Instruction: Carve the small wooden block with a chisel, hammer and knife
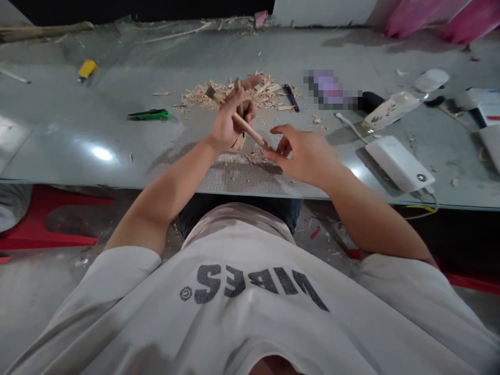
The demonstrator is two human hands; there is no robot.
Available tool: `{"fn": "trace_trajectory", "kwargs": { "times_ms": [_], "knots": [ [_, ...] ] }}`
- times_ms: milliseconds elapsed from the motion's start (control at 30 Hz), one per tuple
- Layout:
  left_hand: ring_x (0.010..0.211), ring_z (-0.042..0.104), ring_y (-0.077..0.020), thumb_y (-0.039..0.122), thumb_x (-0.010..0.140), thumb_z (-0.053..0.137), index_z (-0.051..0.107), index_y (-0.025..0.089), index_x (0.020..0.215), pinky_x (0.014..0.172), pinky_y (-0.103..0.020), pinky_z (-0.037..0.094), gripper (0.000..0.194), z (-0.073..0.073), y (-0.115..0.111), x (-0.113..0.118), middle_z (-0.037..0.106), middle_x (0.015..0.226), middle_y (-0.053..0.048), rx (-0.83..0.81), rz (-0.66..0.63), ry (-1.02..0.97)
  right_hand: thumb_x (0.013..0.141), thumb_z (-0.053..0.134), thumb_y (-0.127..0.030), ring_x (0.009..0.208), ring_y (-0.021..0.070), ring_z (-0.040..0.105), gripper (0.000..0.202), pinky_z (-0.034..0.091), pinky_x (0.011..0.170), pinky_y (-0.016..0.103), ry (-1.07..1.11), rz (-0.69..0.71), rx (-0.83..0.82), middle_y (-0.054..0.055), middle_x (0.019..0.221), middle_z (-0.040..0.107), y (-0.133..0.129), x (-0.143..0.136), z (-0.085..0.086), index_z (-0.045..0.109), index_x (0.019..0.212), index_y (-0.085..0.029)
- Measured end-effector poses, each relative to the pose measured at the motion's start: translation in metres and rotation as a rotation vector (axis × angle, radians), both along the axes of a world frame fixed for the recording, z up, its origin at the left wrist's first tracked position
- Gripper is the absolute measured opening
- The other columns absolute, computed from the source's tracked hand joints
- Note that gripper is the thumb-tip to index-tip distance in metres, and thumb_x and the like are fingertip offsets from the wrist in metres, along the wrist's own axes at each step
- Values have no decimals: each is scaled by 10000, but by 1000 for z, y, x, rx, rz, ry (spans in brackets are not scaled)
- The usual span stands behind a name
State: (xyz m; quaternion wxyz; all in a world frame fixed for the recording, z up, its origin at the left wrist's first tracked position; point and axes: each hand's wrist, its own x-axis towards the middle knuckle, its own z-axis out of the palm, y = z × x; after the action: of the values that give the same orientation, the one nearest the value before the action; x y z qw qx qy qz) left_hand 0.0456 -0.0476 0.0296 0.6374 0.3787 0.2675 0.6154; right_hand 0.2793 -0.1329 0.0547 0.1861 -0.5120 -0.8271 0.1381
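Observation:
My left hand point(230, 117) is closed around a chisel point(250, 130) with a long wooden handle. Its flat metal blade points up and left, and the handle slants down to the right. A second, greenish stick-like piece point(239, 99) stands up between the same fingers; its kind is unclear. Just below that hand a pale block of wood point(235, 145) rests on the table, partly hidden. My right hand point(300, 153) is at the handle's lower end, thumb and forefinger apart; whether the thumb touches the handle I cannot tell.
Wood shavings point(267, 91) lie heaped behind my hands, with a dark blue pen point(291, 98). A green cutter knife point(149, 114) and a yellow object point(87, 70) are leftward. Rightward are a blurred-out phone point(328, 87), a clear bottle point(394, 110) and a white power adapter box point(400, 162).

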Motion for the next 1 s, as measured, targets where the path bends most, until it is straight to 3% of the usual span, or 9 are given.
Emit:
{"fn": "trace_trajectory", "kwargs": {
  "times_ms": [167, 300, 367, 500, 633, 733, 833, 933, 1000],
  "knots": [
    [682, 352, -298, 725, 1293, 560, 600, 410, 1912, 650, -439, 263, 695, 1, -3, -1, 481, 688, -5, 93, -71, 25, 1196, 798, -519, 1201, 442, 857, 477, 634, 910, 515, -64, -60, 115, 197, 1458, 910, -11, -13, -13, 847, 1596, -264],
    [734, 241, -298, 910, 1308, 490, 808, 321, 1581, 705, -458, 209, 723, -7, -3, 2, 422, 732, -16, 193, -30, 156, 1233, 705, -415, 1204, 452, 856, 340, 625, 915, 522, -119, -87, 77, 227, 1433, 890, -8, -16, -16, 860, 1469, -225],
    [742, 188, -291, 981, 1293, 519, 810, 328, 1563, 715, -455, 177, 764, -14, 0, 2, 415, 758, -8, 240, -19, 164, 1272, 642, -404, 1164, 446, 868, 361, 620, 921, 527, -114, -156, 20, 233, 1380, 893, -6, -13, -20, 824, 1513, -205],
    [762, 173, -286, 959, 1301, 550, 726, 352, 1713, 724, -452, 141, 755, -24, 8, -4, 458, 782, -5, 230, -40, 202, 1328, 571, -561, 1033, 410, 868, 411, 642, 929, 543, 94, -283, 40, 174, 1177, 889, -5, 2, -35, 762, 1536, -262],
    [767, 131, -296, 849, 1347, 415, 707, 347, 1644, 742, -462, 139, 652, -22, 8, -5, 469, 791, -6, 162, -79, 245, 1316, 410, -857, 753, 305, 785, 635, 653, 770, 503, 416, -288, 50, 105, 1023, 866, -17, 23, -43, 698, 1512, -326],
    [767, 94, -301, 850, 1312, 463, 712, 356, 1578, 770, -466, 106, 614, -13, 0, -1, 425, 773, 3, 161, -40, 222, 1242, 471, -998, 711, 300, 757, 726, 641, 738, 511, 465, -276, 96, 87, 938, 843, -28, 38, -44, 716, 1426, -340],
    [791, 57, -302, 663, 1293, 596, 735, 366, 1525, 796, -472, 97, 402, -7, -8, 1, 414, 771, 11, 205, -75, 194, 1208, 510, -1039, 736, 319, 786, 754, 650, 762, 522, 447, -247, 147, 65, 866, 804, -33, 50, -51, 730, 1333, -329],
    [791, 46, -286, 573, 1243, 780, 754, 382, 1298, 783, -454, 96, 201, -9, -8, 1, 426, 771, 16, 254, -104, 190, 1196, 538, -1030, 707, 315, 775, 751, 638, 716, 505, 449, -225, 99, 53, 882, 783, -35, 57, -64, 744, 1371, -329],
    [775, 46, -265, 724, 1242, 819, 661, 341, 1023, 761, -432, 91, 468, -16, -1, 4, 406, 770, 5, 272, -89, 227, 1195, 572, -999, 696, 312, 757, 721, 619, 697, 495, 446, -214, 75, 50, 890, 765, -38, 60, -69, 757, 1419, -339]
  ]
}}
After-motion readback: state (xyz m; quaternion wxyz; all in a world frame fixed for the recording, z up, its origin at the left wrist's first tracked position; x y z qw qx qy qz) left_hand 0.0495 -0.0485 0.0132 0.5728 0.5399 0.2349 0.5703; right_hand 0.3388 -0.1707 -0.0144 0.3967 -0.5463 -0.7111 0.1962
